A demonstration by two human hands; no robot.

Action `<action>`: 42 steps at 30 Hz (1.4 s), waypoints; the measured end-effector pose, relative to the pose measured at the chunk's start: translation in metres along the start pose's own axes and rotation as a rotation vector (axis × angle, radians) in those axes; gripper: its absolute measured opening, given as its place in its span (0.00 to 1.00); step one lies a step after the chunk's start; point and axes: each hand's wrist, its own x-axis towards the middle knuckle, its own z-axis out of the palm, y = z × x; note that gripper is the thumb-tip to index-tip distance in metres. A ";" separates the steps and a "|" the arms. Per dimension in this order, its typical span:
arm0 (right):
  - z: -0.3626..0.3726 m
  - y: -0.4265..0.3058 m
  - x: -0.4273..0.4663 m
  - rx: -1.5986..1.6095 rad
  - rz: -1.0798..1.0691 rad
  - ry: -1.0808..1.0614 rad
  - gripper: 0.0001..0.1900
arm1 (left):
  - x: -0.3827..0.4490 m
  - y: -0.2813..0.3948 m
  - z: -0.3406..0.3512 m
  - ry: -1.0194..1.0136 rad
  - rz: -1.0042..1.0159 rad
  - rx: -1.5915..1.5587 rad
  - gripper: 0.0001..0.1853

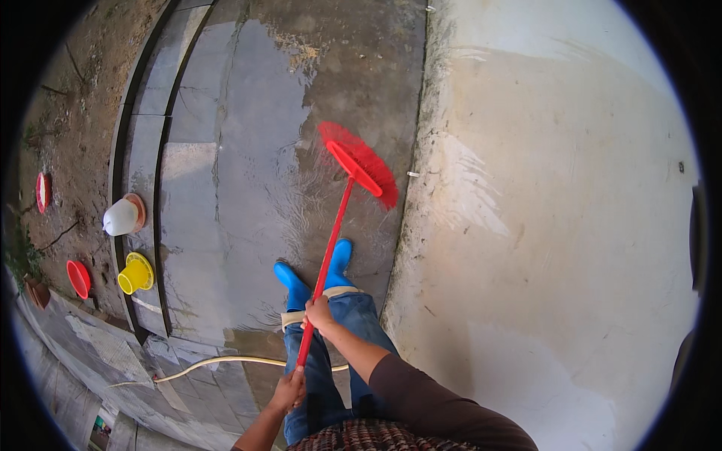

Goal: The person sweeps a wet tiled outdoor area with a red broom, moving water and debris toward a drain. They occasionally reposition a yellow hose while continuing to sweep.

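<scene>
Both my hands hold the red handle of a broom [334,231]. My left hand [290,389] grips it near its lower end in the picture, beside my jeans. Higher up the handle, my right hand [318,313] is closed around it, in front of my knees. The broom's red bristles [366,160] are spread on the wet concrete floor [254,141], ahead of my blue rubber boots [339,256]. Rippled water lies on the floor left of the broom head.
A pale wall [553,197] runs along the right. On the left, a white poultry drinker [121,218] and a yellow feeder [134,274] stand by a raised kerb [127,141]. Red dishes [79,279] lie on soil. A yellowish hose [225,359] crosses behind my legs.
</scene>
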 end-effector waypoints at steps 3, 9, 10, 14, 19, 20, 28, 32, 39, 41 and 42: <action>-0.048 -0.179 0.028 -0.132 -0.206 -0.010 0.07 | 0.046 0.135 0.075 -0.169 0.177 -0.180 0.24; -0.038 -0.240 -0.018 0.115 -0.522 -0.150 0.12 | -0.011 0.183 0.094 -0.279 0.327 -0.352 0.21; -0.022 -0.202 -0.035 0.220 -0.390 -0.264 0.12 | -0.035 0.157 0.072 -0.247 0.266 -0.318 0.23; 0.046 -0.077 -0.060 0.206 0.072 -0.467 0.09 | -0.094 0.067 -0.010 -0.128 0.091 -0.339 0.27; 0.080 -0.110 -0.023 -0.145 0.042 -0.205 0.06 | -0.062 0.096 -0.012 -0.209 0.021 -0.443 0.26; 0.082 -0.139 -0.016 -0.130 -0.065 -0.170 0.06 | -0.055 0.120 -0.005 -0.225 0.073 -0.467 0.26; 0.129 -0.485 0.024 -0.300 -0.494 -0.002 0.13 | -0.007 0.451 0.020 -0.449 0.408 -0.595 0.23; 0.177 -0.405 0.001 -0.288 -0.320 -0.126 0.13 | -0.063 0.380 -0.059 -0.196 0.178 -0.465 0.24; 0.216 -0.327 0.002 -0.334 -0.034 -0.040 0.06 | -0.090 0.338 -0.096 -0.110 0.087 -0.408 0.23; 0.220 -0.429 0.021 -0.347 -0.064 0.005 0.07 | -0.057 0.415 -0.080 -0.139 0.107 -0.469 0.22; 0.222 -0.486 0.030 -0.328 -0.169 -0.015 0.11 | -0.037 0.458 -0.072 -0.220 0.223 -0.533 0.22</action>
